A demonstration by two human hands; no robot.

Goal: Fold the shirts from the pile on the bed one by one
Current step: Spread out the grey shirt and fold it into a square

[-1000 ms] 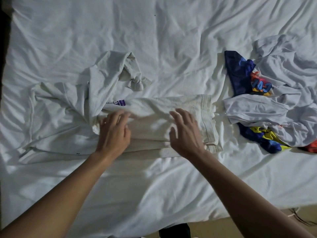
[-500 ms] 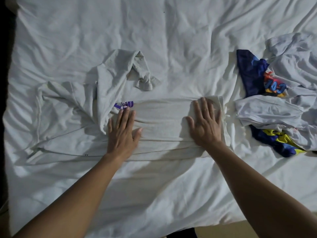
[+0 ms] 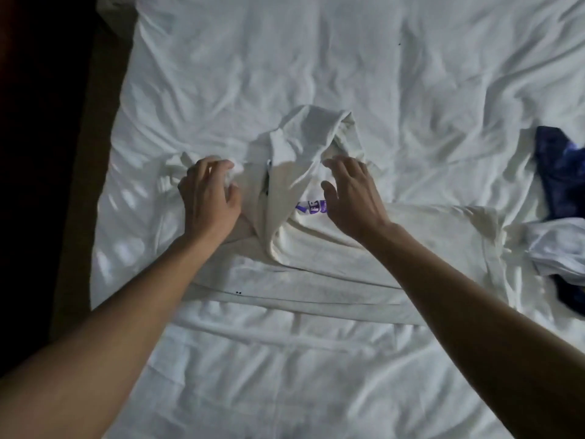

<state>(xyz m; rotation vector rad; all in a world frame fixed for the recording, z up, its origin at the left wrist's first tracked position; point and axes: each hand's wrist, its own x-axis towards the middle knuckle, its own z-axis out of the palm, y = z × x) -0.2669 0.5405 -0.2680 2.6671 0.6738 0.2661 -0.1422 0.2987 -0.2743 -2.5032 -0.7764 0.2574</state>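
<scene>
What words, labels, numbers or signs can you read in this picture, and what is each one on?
Purple print on the white shirt: possibly "FE", too blurred to be sure; a fold and the right hand hide the rest.
Navy shirt at the right edge: no text can be read.
Nothing else in view carries writing.
</scene>
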